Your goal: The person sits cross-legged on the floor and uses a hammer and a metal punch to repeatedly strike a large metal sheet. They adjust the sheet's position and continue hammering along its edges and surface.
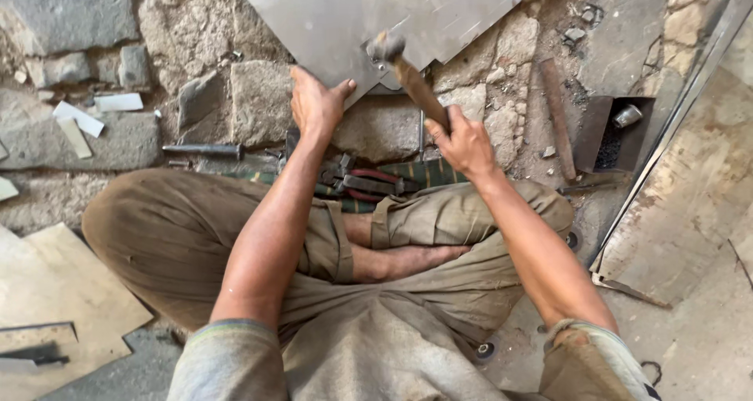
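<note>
A grey sheet of metal [329, 16] lies on the stone ground ahead of my crossed legs. My left hand [315, 103] presses on the sheet's near edge, fingers gripping it. My right hand [463, 143] is shut on the wooden handle of a hammer [408, 75]. The hammer's metal head is over the sheet near its lower corner, blurred by motion. Red-handled pliers [369, 183] lie on a striped cloth just in front of my shins.
A dark chisel [202, 150] lies on the stones at left beside white scraps [82, 118]. A rusty bar [557, 118] and a small metal box [612, 133] sit at right. Large metal sheets [690, 189] lean at right; flat boards [63, 291] lie at lower left.
</note>
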